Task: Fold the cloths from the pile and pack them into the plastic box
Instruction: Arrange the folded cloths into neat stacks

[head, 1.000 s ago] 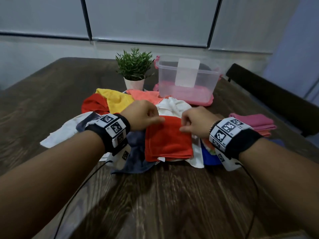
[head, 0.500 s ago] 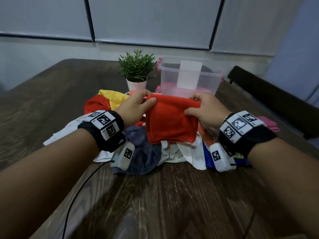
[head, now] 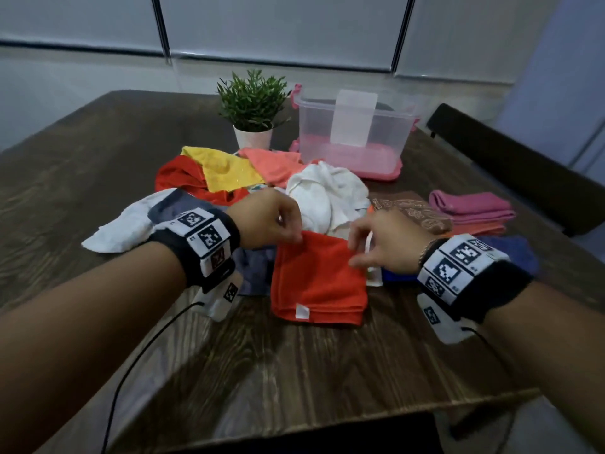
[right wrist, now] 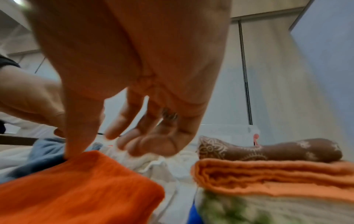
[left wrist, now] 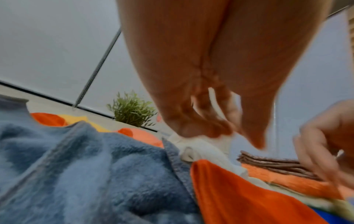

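The folded red cloth (head: 319,283) lies flat on the desk (head: 294,371), at the near edge of the pile of cloths (head: 248,188), with a white tag showing at its near hem. We take this cloth as our landmark. Our left hand (head: 268,221) sits at its far left corner, fingers curled; whether they pinch the fabric we cannot tell, as the left wrist view is blurred there. Our right hand (head: 384,240) is at its far right corner, the grip loose and wide, fingers spread and relaxed, the thumb (right wrist: 80,125) touching the cloth's edge.

Left of the red cloth, partly under our left wrist, lies a grey-blue towel (left wrist: 76,166). Behind it we see a crumpled white cloth (head: 330,194), and farther back yellow (head: 226,168) and salmon (head: 275,162) ones. Right of it stands a stack of folded cloths, a brown patterned one (right wrist: 268,150) on top of an orange one (right wrist: 268,174); a folded pink cloth (head: 471,206) lies beyond. Well behind the red cloth stands the clear plastic box (head: 353,132), with a potted plant (head: 252,109) just to its left.
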